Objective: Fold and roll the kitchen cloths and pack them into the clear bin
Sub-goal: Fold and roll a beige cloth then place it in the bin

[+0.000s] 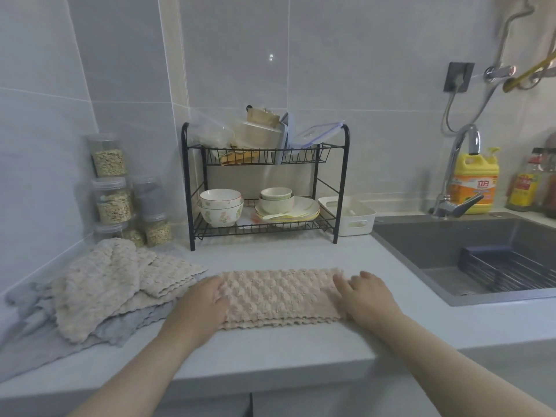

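Yellow bottle (476,183) beside sink (421,251) reads 立白. Folded beige cloth (276,296) near surface front edge; left hand (204,299) and right hand (365,299) press its ends, fingers (346,284) straight, close together. Cloth pile (105,284) at left edge; dish rack (264,188) at back.

The left hand (200,305) covers the left end of the folded cloth (279,293) and the right hand (367,299) covers its right end; how far the cloth runs beneath the palms cannot be told. Left of the left fingers (221,291), the grey cloths (126,326) lie mostly buried under a beige pile (99,284) and run off the left edge. Beyond that pile, the lowest jar (111,231) is half hidden by it. Well beyond the fingers, the top shelf of the rack (346,188) holds a jumble of boxes and bags too tangled to sort out. Far right of the right fingers (341,284), the sink (436,245) and the bottles (541,179) are cut by the edge, their labels blurred. Both forearms leave at the bottom.
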The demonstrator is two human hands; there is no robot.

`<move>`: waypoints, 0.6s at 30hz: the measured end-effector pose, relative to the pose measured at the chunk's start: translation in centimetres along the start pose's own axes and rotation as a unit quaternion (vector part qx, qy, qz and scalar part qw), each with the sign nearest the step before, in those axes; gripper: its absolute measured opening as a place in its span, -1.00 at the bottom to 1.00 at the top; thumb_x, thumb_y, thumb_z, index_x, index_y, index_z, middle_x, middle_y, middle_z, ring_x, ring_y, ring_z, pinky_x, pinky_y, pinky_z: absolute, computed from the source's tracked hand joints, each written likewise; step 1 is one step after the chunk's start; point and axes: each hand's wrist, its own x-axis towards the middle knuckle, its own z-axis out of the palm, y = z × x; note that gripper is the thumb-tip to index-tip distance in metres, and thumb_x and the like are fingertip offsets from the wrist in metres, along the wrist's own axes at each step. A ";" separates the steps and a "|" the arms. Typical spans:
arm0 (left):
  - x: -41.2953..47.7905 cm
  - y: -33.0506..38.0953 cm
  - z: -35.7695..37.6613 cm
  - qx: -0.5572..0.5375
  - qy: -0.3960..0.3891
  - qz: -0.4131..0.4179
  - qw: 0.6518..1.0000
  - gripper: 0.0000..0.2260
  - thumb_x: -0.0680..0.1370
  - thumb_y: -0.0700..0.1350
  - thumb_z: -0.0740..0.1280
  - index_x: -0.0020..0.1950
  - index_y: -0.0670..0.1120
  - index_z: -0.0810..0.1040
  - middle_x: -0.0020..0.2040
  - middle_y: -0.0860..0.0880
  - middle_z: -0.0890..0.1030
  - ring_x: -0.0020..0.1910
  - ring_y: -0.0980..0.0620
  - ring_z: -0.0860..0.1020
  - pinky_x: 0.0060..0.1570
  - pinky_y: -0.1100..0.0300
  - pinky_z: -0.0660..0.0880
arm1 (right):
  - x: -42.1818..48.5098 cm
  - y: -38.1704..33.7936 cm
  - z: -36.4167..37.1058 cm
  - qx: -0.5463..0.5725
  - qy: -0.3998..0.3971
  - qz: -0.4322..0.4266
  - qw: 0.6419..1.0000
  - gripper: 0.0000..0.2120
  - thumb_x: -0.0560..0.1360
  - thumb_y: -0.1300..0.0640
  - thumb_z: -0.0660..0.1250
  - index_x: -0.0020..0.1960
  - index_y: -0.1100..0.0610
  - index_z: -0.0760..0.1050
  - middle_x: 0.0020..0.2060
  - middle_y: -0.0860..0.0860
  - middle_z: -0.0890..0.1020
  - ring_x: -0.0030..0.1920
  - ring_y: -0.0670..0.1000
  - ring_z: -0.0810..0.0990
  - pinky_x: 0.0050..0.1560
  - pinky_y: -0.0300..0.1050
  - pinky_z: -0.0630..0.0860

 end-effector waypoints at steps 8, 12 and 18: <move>-0.4 0.5 -0.5 0.066 -0.044 0.066 0.995 -0.55 0.52 0.22 0.22 0.41 0.21 0.37 0.48 0.19 0.28 0.45 0.13 0.23 0.40 0.13 0.19 | 1.6 -1.8 -1.3 0.163 0.036 0.116 0.979 -0.73 0.44 0.26 0.21 0.13 0.18 0.34 -0.12 0.11 0.54 -0.14 0.15 0.48 -0.18 -0.08 0.45; 0.1 0.5 -0.2 0.141 -0.092 0.064 0.984 -0.34 0.44 0.40 0.16 0.50 0.26 0.14 0.55 0.15 0.10 0.53 0.07 0.06 0.49 -0.01 0.04 | 3.2 -1.6 -4.1 0.188 0.083 0.114 0.972 -0.59 0.47 0.17 0.14 0.31 0.11 0.27 -0.16 0.11 0.57 -0.23 0.15 0.57 -0.38 -0.12 0.47; 0.6 -0.3 0.1 0.145 -0.109 0.078 0.980 -0.32 0.45 0.42 0.12 0.52 0.25 0.08 0.57 0.10 0.03 0.55 0.07 -0.01 0.49 -0.03 -0.04 | 4.0 -7.3 -5.2 0.175 0.057 -0.034 0.982 -0.73 0.45 0.09 0.16 0.13 -0.09 0.33 -0.12 0.01 0.61 -0.19 0.06 0.63 -0.29 0.02 0.64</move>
